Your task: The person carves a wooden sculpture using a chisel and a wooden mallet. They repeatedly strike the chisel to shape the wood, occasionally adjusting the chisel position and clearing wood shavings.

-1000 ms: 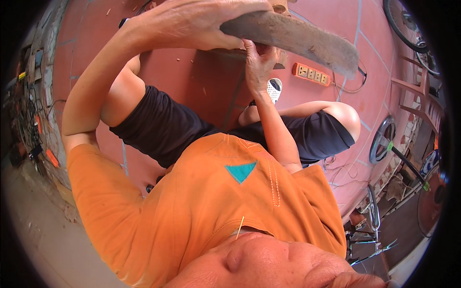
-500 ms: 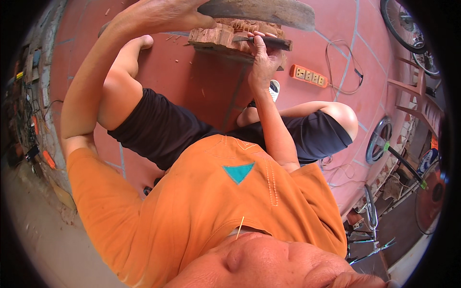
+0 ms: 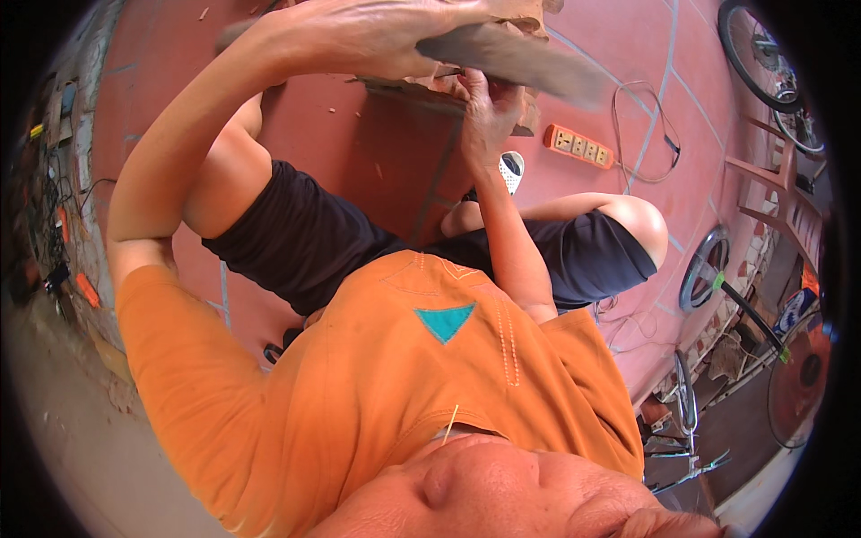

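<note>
Gripping a long gray-brown bar [image 3: 520,61], prob. wood, by one end, a person's L hand [image 3: 386,38] brought it down at 12 o'clock, over the R hand [image 3: 491,117] & a rough-carved wood block [image 3: 414,92] on the red tiled floor [image 3: 377,170].

Half a sec. earlier the bar was higher in view & the dark handle of a slim tool [image 3: 449,71] stood clear in the R hand; by this frame the bar had dropped toward 1 o'clock, its far end motion-blurred, hiding all but a dark sliver of the tool. That shift, by the look of it, put the work mid-stroke, bar vs. handle; whether the 2 touched couldn't be told.

L fingers were wrapped round the bar, tips out of sight. R fingers appeared to pinch the tool, thumb uppermost, tho' the bar hid most of the hold. The block showed chiefly toward 11 o'clock, the rest covered.

An orange pwr strip [image 3: 578,145] lay btwn. 1 & 2 o'clock, w/ a white perforated shoe [image 3: 511,176] nearer 1 & a bike wheel [image 3: 753,49] at 2.

Labels: none legible. A teal triangle [image 3: 446,321] on the orange shirt [image 3: 359,368] bore no readable wording; a blue-&-white item [image 3: 794,309] at 3 o'clock was too small to read.
</note>
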The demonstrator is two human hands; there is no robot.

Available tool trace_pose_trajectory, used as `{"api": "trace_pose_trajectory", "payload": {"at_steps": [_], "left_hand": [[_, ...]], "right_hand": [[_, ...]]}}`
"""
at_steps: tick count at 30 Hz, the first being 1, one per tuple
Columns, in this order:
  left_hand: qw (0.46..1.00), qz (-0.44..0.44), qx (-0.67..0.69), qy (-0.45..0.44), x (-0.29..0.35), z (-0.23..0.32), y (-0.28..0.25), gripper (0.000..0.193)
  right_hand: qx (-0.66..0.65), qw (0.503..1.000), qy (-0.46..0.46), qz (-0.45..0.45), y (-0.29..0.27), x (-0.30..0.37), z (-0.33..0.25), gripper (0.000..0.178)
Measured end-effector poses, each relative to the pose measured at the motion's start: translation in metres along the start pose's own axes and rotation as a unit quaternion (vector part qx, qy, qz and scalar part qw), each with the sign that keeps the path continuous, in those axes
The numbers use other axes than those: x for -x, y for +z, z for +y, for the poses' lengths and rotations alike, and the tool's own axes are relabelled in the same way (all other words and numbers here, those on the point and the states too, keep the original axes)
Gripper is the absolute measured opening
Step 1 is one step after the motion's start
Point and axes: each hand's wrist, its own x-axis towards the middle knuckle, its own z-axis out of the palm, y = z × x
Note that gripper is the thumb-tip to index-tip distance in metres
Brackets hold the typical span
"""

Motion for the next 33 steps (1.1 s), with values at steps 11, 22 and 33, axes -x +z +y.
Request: {"api": "trace_pose_trajectory", "payload": {"at_steps": [11,22,33], "left_hand": [[0.992,0.071,0.083,0.067,0.005,0.007,0.006,0.045],[0.992,0.125,0.009,-0.013,0.022,-0.036,0.0,0.061],[0.992,0.115,0.054,0.021,0.024,-0.013,-0.005,0.07]], "right_hand": [[0.004,1.0,-0.026,0.014,-0.002,-0.001,0.013,0.026],[-0.11,0.989,0.094,0.007,-0.016,-0.003,-0.009,0.025],[-0.091,0.996,0.01,0.01,0.0,-0.003,0.0,0.024]]}}
